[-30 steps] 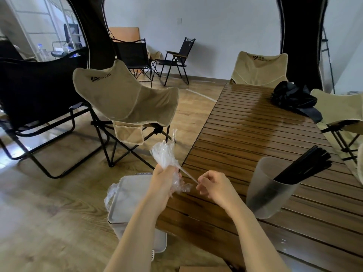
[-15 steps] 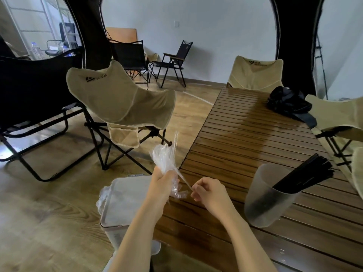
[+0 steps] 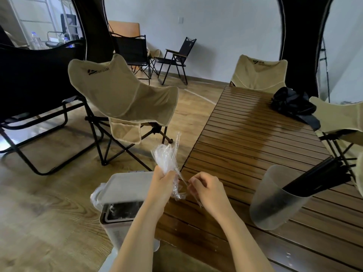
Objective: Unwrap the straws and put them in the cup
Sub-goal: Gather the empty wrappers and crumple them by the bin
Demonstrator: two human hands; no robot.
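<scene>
The person's left hand (image 3: 163, 180) grips a crumpled bunch of clear wrappers (image 3: 165, 156), which fans upward out of the fist just off the near left corner of the slatted wooden table (image 3: 245, 134). The right hand (image 3: 209, 190) is close beside it but not touching, its fingers curled and pinching a thin strand (image 3: 183, 179) of the same clear film that runs down from the bunch. To the right, well apart from both hands, a frosted cup (image 3: 275, 203) stands on the table with a bundle of black straws (image 3: 322, 178) leaning out over its rim (their lower ends only show dimly through the wall). A white lidded bin (image 3: 125, 186) sits on the floor under the left forearm.
</scene>
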